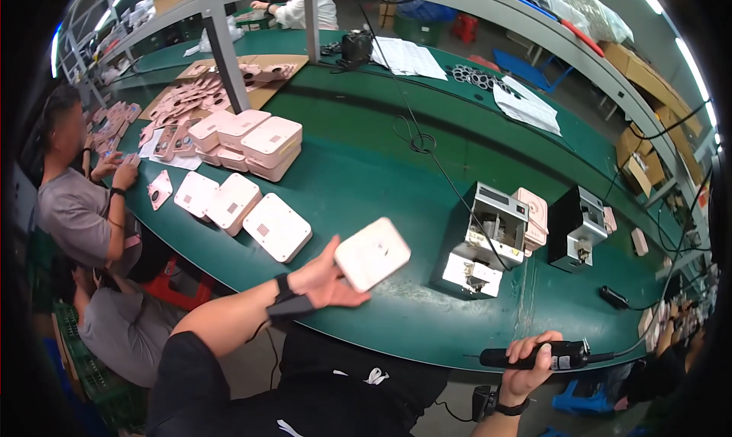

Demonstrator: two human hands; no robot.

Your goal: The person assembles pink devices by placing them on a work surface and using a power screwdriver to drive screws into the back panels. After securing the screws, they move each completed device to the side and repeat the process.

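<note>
My left hand (329, 278) holds a pale pink square plastic case (373, 255) by its near left edge, tilted above the green table. Its thumb and fingers show along that edge. In my right hand (531, 361), at the table's front edge, is a black electric screwdriver (568, 355), lying level with its thin bit toward the left and its cord off to the right. Left of the held case, a similar case with a small grid of holes (277, 227) rests on the table beside more such cases (233, 203).
Stacked pink cases (263, 143) stand at the left, before heaped pink parts (187, 101). Two metal screw feeders (480, 242) (577, 227) occupy the right side. A black cord (415, 124) hangs across the middle. A co-worker (76, 185) sits at the left; a metal frame (221, 48) rises behind.
</note>
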